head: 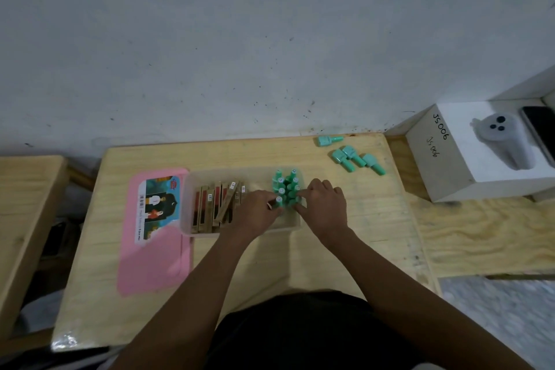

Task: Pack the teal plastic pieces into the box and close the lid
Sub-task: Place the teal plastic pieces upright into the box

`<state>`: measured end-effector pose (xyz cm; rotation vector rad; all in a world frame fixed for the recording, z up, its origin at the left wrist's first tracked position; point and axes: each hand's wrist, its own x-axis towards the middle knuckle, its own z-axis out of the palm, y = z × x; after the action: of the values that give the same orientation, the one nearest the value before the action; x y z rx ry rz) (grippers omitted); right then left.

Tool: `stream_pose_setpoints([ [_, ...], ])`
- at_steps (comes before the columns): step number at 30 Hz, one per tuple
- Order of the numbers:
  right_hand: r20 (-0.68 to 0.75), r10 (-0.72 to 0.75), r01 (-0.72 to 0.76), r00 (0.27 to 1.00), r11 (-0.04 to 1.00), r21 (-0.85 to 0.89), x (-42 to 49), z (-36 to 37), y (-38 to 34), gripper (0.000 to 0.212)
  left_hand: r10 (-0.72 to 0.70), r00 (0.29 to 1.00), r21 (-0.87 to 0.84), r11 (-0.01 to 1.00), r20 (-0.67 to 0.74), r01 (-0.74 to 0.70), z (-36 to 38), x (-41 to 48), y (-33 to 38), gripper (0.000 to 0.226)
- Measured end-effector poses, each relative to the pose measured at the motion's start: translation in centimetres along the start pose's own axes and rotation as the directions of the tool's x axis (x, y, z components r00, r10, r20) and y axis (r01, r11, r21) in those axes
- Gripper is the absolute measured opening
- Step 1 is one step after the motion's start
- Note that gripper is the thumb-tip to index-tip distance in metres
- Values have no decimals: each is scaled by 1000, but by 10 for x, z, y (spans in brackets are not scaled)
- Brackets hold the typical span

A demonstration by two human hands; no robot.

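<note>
A clear plastic box [192, 230] stands on the wooden table. Several teal plastic pieces [286, 185] stand upright, bunched in its right part. My left hand [258, 210] and my right hand [322, 204] reach into the box from either side, fingertips pinching the nearest teal pieces. Three more teal pieces [356, 158] lie loose at the table's far right, and one [329, 140] lies near the back edge. The pink lid [156, 234] lies flat to the left of the box.
Several brown and red flat packets [217, 204] fill the box's left part. A white carton [468, 159] with a grey device and a phone stands at the right. A second wooden table [27, 189] is at the left. The wall runs just behind.
</note>
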<state>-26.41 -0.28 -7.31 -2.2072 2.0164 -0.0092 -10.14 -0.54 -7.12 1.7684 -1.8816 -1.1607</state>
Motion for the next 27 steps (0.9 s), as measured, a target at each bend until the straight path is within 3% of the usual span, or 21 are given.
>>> stream_pose_setpoints([
  [5, 32, 12, -17, 999, 988, 152, 1, -2, 6, 30, 34, 999, 85, 996, 28, -36, 15, 4, -6, 16],
  [27, 46, 8, -17, 999, 978, 210, -4, 2, 10, 32, 79, 977, 131, 990, -197, -53, 30, 3, -8, 30],
])
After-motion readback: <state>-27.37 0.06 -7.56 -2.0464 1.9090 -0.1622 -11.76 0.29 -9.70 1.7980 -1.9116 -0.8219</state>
